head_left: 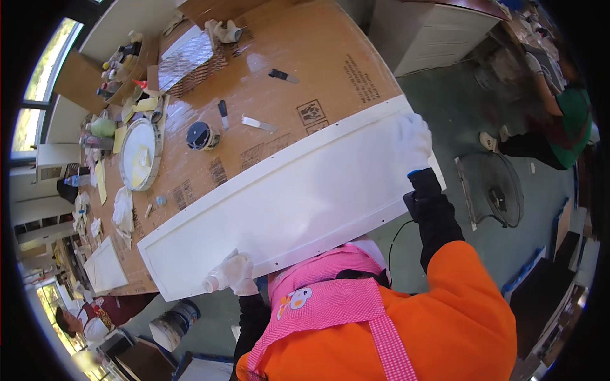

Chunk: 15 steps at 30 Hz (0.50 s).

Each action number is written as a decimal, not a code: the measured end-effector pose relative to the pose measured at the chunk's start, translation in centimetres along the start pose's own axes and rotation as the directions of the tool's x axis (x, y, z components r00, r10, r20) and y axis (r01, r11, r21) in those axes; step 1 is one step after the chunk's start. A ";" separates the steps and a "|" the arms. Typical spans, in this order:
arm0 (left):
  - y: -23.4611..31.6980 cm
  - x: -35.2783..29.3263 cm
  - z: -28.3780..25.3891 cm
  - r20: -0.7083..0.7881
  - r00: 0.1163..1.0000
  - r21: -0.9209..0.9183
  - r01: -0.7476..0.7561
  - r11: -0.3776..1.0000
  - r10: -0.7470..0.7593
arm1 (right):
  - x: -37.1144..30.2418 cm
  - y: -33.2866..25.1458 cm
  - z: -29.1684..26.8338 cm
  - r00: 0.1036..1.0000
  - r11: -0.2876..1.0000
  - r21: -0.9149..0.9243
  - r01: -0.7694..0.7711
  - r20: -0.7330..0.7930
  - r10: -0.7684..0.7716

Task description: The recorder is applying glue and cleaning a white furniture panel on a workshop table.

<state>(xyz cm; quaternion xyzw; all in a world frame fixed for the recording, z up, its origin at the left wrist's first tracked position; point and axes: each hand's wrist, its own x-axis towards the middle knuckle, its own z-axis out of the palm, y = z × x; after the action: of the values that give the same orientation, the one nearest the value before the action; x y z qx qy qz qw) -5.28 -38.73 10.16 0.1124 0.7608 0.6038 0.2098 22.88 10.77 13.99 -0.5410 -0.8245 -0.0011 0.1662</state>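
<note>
A long white panel [286, 184] with a raised rim and small holes along its edges lies slantwise across the near side of the table, close to my body. My left hand [239, 273], in a white glove, is closed at the panel's near edge, around a small white cylindrical bottle [215, 280]. My right hand [414, 141], gloved in white too, is over the panel's right end. Motion smears its fingers, so whether it holds anything does not show.
On the cardboard-covered table [279, 51] are putty knives [258, 123], a dark-topped tub [202, 136] and a round white lid [140, 155]. A floor fan [499, 190] stands at right. Other people [565, 120] are at far right and lower left [95, 320]. A bucket [175, 324] stands below the table.
</note>
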 end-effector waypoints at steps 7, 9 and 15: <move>2.1 -0.8 4.0 -0.057 0.998 -0.003 -0.001 1.000 0.001 | -0.1 -20.4 2.3 0.659 0.694 0.699 0.175 0.440 -0.610; 3.7 -1.5 4.1 -0.048 0.998 -0.086 0.023 0.996 -0.027 | -0.6 -26.3 2.2 0.667 0.664 0.731 0.160 0.415 -0.619; 3.7 -0.7 0.7 -0.140 0.971 -0.206 0.165 0.964 -0.196 | -1.3 -38.0 1.7 0.648 0.615 0.765 0.190 0.373 -0.664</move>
<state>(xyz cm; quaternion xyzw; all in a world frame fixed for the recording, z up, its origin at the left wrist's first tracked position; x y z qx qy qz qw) -4.64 -37.56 13.71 -0.0269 0.7199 0.6602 0.2127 -11.01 -5.88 18.81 -0.1816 -0.8824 0.4303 0.0572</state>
